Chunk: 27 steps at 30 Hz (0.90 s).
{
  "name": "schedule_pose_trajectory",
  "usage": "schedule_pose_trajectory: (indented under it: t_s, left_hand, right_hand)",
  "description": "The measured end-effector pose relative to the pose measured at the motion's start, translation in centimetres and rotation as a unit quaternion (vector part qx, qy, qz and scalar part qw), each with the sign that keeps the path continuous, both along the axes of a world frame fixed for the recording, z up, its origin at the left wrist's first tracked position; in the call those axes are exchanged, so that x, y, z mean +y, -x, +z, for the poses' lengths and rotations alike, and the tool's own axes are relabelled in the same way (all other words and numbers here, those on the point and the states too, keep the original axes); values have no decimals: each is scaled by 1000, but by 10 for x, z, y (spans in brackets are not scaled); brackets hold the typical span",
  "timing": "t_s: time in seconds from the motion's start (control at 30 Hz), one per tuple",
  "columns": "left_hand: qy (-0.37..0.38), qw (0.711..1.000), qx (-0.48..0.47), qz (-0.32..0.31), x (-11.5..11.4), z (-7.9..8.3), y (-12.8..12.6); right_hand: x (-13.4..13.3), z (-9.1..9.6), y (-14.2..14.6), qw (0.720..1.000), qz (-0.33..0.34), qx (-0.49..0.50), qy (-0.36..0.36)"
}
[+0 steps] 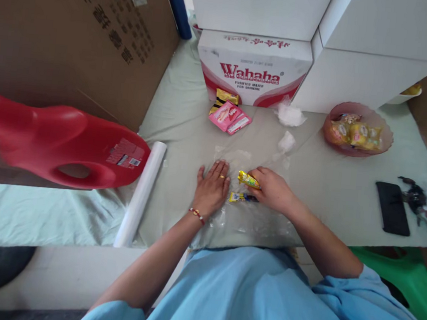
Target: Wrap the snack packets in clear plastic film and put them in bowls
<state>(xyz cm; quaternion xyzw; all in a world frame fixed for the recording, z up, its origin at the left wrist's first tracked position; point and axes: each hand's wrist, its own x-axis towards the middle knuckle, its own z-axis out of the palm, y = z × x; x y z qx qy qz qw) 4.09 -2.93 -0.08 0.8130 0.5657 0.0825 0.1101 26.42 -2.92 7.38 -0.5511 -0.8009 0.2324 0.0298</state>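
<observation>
My left hand (212, 186) lies flat, fingers stretched out, on the left part of a clear plastic sheet or bag (256, 224) spread over the table. In my right hand (271, 189) is a small yellow snack packet (248, 179), its left end sticking out from between thumb and fingers. Just below it a second slim packet, yellow and dark blue (237, 197), rests on the plastic, its right end close under my right hand. Beyond my hands are a pink packet (229, 117) and a gold and black packet (225, 99).
Two crumpled clear plastic bundles (286, 142) lie before the Wahaha carton (254, 73). At right are a pink bowl (358, 150) of yellow packets and a black phone (392, 208). At left stand a white roll (141, 196), a red jug (68, 141) and a cardboard box (78, 31).
</observation>
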Motion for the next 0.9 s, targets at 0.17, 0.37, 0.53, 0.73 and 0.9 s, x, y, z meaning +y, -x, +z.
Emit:
schedule_pose_trajectory:
  t_s: [0.17,0.37,0.53,0.73,0.9]
  left_hand:
    - [5,1000,2,7,-1,2,-1]
    - [5,1000,11,15,0,-1,-1]
    - [54,998,20,-4,6,-2,3]
    - [40,999,9,-6,6,2,22]
    - [-45,999,18,3,-15,9,41]
  right_hand:
    - [-10,-13,22,998,33,-53,-13]
    - [-12,-19,8,1000,1,-4,-24]
    - [-12,-8,-10,990,-126,-3,-59]
    - [-22,-18,8,993,42,-33,-103]
    - [-34,-32,12,986,96,-33,-132]
